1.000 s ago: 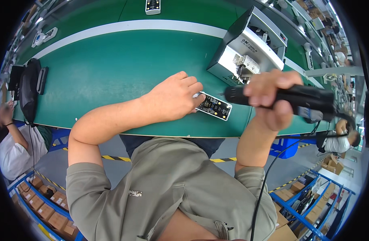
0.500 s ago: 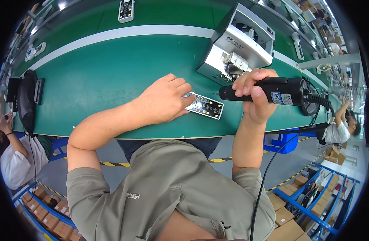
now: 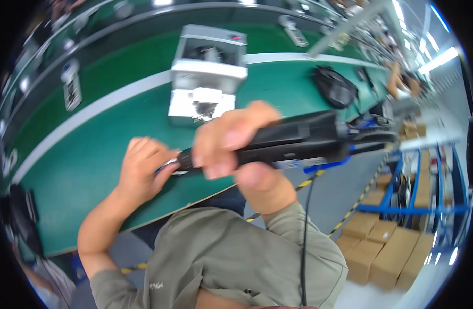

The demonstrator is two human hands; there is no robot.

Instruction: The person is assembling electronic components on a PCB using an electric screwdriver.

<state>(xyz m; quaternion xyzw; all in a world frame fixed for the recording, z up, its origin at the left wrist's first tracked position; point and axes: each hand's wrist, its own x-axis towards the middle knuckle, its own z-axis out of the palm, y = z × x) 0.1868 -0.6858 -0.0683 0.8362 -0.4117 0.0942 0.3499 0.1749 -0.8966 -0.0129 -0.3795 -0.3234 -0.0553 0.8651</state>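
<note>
My right hand (image 3: 239, 136) is wrapped around a black electric screwdriver (image 3: 303, 136), which lies nearly level with its nose to the left. The nose reaches the fingers of my left hand (image 3: 142, 170). That hand is closed on a narrow white-edged housing with a circuit board (image 3: 168, 165), resting at the green bench. Fingers and the screwdriver's nose cover most of the housing, and blur hides whether the bit touches it. Beyond my hands stands a silver screw feeder (image 3: 208, 69).
Past a white strip (image 3: 112, 100) on the bench are white devices, one at the left (image 3: 71, 87) and one farther right (image 3: 293, 32). A black bag-like object (image 3: 334, 86) lies at the right. Cardboard boxes (image 3: 386, 250) and a blue rack (image 3: 411, 208) stand behind me, right.
The view has swung to the right, and the picture is blurred. My right hand has brought the screwdriver's nose leftward up to the housing; my left hand still holds it.
</note>
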